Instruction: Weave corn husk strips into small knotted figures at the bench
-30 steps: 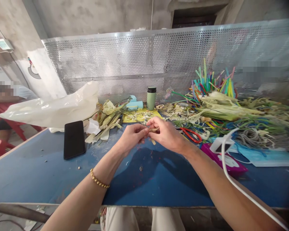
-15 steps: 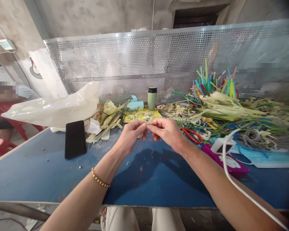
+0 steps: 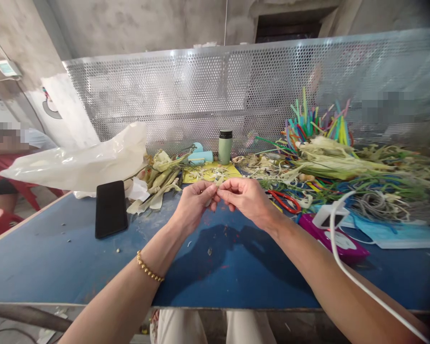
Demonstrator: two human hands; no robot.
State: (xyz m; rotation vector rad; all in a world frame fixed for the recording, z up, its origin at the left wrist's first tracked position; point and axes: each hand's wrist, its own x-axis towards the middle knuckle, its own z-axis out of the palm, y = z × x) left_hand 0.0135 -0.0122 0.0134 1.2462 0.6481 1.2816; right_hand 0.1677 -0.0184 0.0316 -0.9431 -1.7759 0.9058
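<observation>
My left hand (image 3: pixel 194 203) and my right hand (image 3: pixel 249 200) meet above the blue table, fingertips pinched close together. Between them is a small pale-green strip (image 3: pixel 219 182), apparently corn husk; most of it is hidden by the fingers. Just behind the hands, a yellow sheet (image 3: pixel 189 177) carries scattered husk scraps. To its left lies a bundle of dried corn husks (image 3: pixel 165 179). Red-handled scissors (image 3: pixel 288 203) lie right of my right hand, partly under scraps.
On the left are a black phone (image 3: pixel 111 209) and a large pale plastic bag (image 3: pixel 79 160). A green bottle (image 3: pixel 225 148) stands at the back before a perforated metal screen (image 3: pixel 186 91). At right are corn husks (image 3: pixel 340 157), a purple box (image 3: pixel 326 234), and a white cable (image 3: pixel 361 282).
Both hands stay pinched together, with slight finger shifts. The fingertips have drawn a little closer, and a bit more of the pale strip shows above them. The view has shifted slightly.
</observation>
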